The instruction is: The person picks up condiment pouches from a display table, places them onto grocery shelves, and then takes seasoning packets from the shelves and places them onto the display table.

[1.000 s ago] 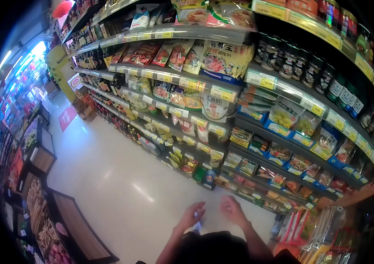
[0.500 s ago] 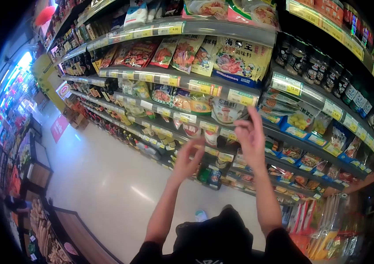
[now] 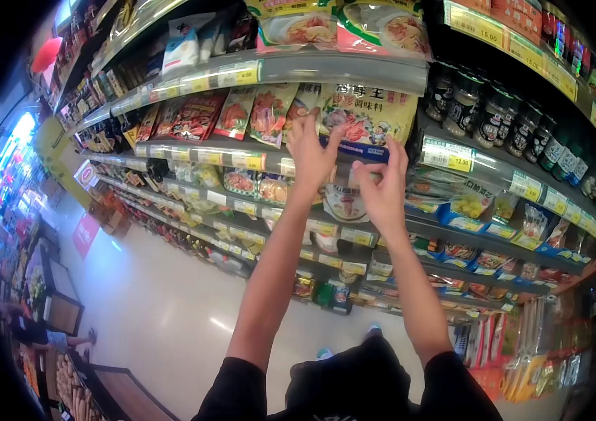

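A large yellow seasoning packet [image 3: 375, 116] with a blue bottom band stands at the front of a shelf. My left hand [image 3: 312, 151] is at its lower left, fingers raised and apart, with the thumb by the blue band. My right hand [image 3: 383, 193] is at its lower right corner, thumb and index finger apart, nothing seen held between them. I cannot tell whether either hand touches the packet. Smaller seasoning packets [image 3: 270, 112] stand left of it. A white pouch [image 3: 345, 203] on the shelf below is partly covered by my right hand.
Dark-lidded jars [image 3: 464, 105] line the shelf to the right. Larger packets [image 3: 296, 28] sit on the shelf above, behind a clear shelf lip [image 3: 326, 69]. Price tags run along the shelf edges. A pale floor [image 3: 164, 295] lies at lower left; another person [image 3: 35, 333] is at far left.
Both my hands have moved up to the lower edge of the yellow packet, the left one farther. The view has shifted slightly, and the other person shows more at the left.
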Demonstrator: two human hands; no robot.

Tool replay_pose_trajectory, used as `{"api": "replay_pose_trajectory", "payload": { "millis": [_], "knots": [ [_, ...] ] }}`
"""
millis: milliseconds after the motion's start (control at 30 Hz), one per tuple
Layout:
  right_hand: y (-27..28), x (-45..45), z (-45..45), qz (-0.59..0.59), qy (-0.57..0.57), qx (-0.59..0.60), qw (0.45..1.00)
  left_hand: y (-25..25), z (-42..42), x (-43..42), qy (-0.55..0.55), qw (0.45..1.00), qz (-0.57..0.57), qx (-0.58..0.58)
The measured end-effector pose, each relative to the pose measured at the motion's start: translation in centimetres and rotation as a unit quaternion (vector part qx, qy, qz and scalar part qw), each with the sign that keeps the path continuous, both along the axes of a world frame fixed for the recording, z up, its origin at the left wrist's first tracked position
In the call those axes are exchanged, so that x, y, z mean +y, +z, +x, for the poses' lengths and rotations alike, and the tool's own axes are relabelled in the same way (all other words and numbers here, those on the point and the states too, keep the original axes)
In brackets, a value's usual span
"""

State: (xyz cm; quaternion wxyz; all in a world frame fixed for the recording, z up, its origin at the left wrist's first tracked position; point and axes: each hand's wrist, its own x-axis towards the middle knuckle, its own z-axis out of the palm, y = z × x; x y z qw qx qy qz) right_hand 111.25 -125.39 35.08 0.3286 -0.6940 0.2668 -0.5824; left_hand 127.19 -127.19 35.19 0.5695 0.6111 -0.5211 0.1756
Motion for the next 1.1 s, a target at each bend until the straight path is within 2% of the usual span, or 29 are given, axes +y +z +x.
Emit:
{"api": "replay_pose_trajectory", "payload": {
  "millis": [67,167,200,300,333,433,533,633,700,767,800,833,867,900,933,967,1000,1033,1100],
  "knots": [
    [0.6,-0.6,0.1,0.014,-0.015,-0.018,1.0,0.5,-0.2,-0.2,0.032,0.999,0.012,0.009],
    [2.1,-1.1,0.0,0.04,-0.008,-0.018,0.999,1.0,0.4,-0.2,0.008,0.998,0.044,0.036],
    [2.9,-0.9,0.3,0.027,-0.046,-0.023,0.998,0.9,0.8,-0.3,0.003,0.999,0.038,0.024],
    [5.6,-1.1,0.9,-0.004,-0.047,0.071,0.996,2.0,2.5,-0.4,-0.164,0.977,0.022,0.134],
    [5.9,-1.4,1.5,-0.075,-0.085,0.04,0.993,2.6,2.6,0.1,-0.195,0.958,0.07,0.199],
    [8.2,-1.2,0.7,-0.054,-0.011,0.023,0.998,3.2,2.8,1.0,-0.258,0.937,0.063,0.226],
    [8.3,-1.8,0.6,0.032,0.071,-0.032,0.996,4.0,1.7,3.2,-0.322,0.909,0.058,0.259],
    [8.9,-0.9,-0.3,0.148,0.209,-0.107,0.961,5.2,0.4,6.5,-0.389,0.836,0.074,0.379],
    [8.8,1.2,-1.6,0.221,0.261,-0.118,0.932,3.9,0.3,8.1,-0.376,0.821,0.067,0.424],
    [5.5,2.2,-2.5,0.211,0.314,-0.119,0.918,2.6,-1.1,11.4,-0.377,0.787,0.043,0.486],
    [3.4,3.0,-3.1,0.227,0.332,-0.107,0.909,0.3,-1.3,12.8,-0.317,0.822,0.051,0.471],
    [1.4,4.5,-4.1,0.207,0.306,-0.061,0.927,-2.9,-1.4,14.3,-0.253,0.851,0.061,0.455],
    [-2.7,4.8,-4.9,0.184,0.299,0.008,0.936,-5.6,-2.0,16.2,-0.256,0.88,0.095,0.388],
    [-5.9,6.1,-6.3,0.218,0.32,0.083,0.918,-8.6,-2.6,18.3,-0.26,0.902,0.129,0.319],
    [-9.9,7.4,-7.2,0.222,0.349,0.092,0.906,-12.9,-2.7,20.4,-0.272,0.812,0.285,0.431],
    [-12.5,9.7,-7.2,0.236,0.337,0.038,0.91,-17.9,-4.2,22.0,-0.237,0.84,0.274,0.404],
    [-17.1,11.3,-8.0,0.289,0.319,0.081,0.899,-22.7,-5.7,24.2,-0.228,0.819,0.29,0.439],
    [-21.5,12.7,-9.2,0.34,0.3,0.123,0.883,-23.8,-7.2,26.8,-0.233,0.777,0.311,0.495],
    [-26.2,15.8,-11.8,0.337,0.343,0.195,0.855,-25.8,-9.5,31.4,-0.289,0.704,0.313,0.567]
  ]
}}
